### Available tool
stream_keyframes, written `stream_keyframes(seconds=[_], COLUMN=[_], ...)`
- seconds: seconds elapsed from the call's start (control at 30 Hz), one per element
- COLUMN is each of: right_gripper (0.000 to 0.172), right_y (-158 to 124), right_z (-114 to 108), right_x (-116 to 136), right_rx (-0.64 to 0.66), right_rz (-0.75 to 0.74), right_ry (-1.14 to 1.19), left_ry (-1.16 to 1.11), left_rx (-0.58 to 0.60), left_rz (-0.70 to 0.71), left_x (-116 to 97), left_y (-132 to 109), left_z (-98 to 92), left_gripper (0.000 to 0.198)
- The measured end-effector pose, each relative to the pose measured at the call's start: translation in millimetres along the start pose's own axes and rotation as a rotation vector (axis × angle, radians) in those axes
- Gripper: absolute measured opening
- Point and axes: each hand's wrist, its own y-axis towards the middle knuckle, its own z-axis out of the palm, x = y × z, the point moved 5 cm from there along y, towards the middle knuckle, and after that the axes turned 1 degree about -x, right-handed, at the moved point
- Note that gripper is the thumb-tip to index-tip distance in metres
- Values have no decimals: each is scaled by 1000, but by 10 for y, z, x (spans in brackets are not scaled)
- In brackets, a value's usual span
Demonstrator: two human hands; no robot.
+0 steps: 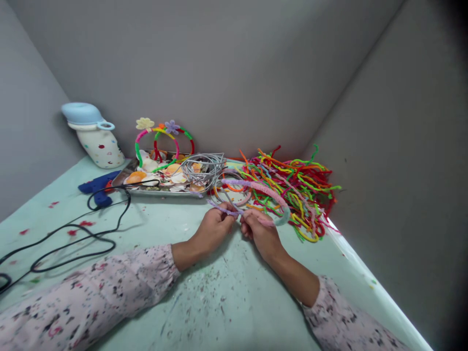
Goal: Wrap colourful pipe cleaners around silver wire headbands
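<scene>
Both hands meet over the table, fingers pinched close together. My right hand (262, 233) grips a wire ring (272, 191) wrapped in fuzzy pipe cleaner, with purple, pink and pale blue-green stretches; bare grey wire shows on its left side. Between the closed fingers of my left hand (216, 228) is a purple pipe cleaner (227, 210), its loose end sticking out to the left. It meets the ring's wire between the two hands. Just behind lie a coil of grey wire (206, 168) and a heap of colourful pipe cleaners (292, 185).
A metal tray (164, 194) of shells stands at the back, with two flower-topped rings (157, 130) on it. To its left are a blue glue gun (98, 185), a looping black cord (97, 236) and a white bottle (100, 146). Grey walls (226, 73) enclose the table (215, 297).
</scene>
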Motion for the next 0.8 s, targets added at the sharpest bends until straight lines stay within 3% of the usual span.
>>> stream_keyframes(seconds=[0.37,0.8], right_gripper=[22,20], right_y=[-6,-8], right_z=[5,5], right_x=[10,-2], right_rx=[12,30], right_rz=[-1,-21], right_ry=[5,-35], left_ry=[-112,-114], left_rx=[-28,-17], left_rz=[-91,-78], left_x=[-88,-6], left_y=[17,19], left_z=[15,-5], left_gripper=[6,9])
